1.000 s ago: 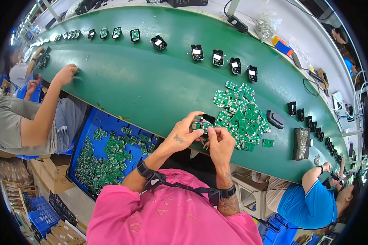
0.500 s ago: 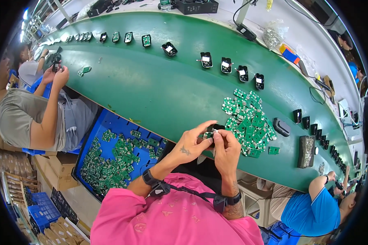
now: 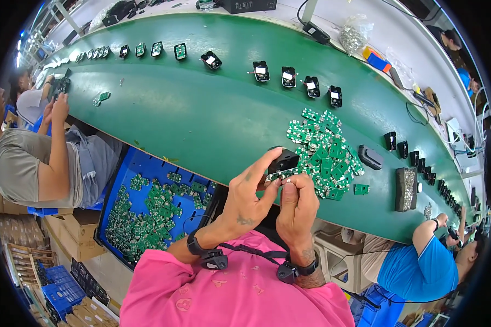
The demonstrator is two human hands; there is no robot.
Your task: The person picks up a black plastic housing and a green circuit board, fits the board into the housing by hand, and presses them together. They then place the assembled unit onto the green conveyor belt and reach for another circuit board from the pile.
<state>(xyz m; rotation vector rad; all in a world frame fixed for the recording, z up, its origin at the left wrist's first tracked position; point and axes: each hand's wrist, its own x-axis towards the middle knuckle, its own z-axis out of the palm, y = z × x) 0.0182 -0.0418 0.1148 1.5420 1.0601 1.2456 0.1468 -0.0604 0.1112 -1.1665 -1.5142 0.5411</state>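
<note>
My left hand is closed around a black plastic housing at the table's near edge. A green circuit board shows along the near side of that housing, tilted on edge. My right hand is closed in a pinch just beside the board, thumb against forefinger. A tiny whitish piece shows at its fingertips; its kind is too small to make out. Just beyond my hands lies a heap of green circuit boards, with one loose board to its right.
Black housings stand in a row along the green table. A dark closed case and a metallic-flecked block lie right of the heap. A blue bin of boards is at lower left. Co-workers sit left and right.
The housing in my left hand has been tipped up, so more of it and the board's edge show. My right fingertips have moved slightly down toward me. The whole view has shifted a little.
</note>
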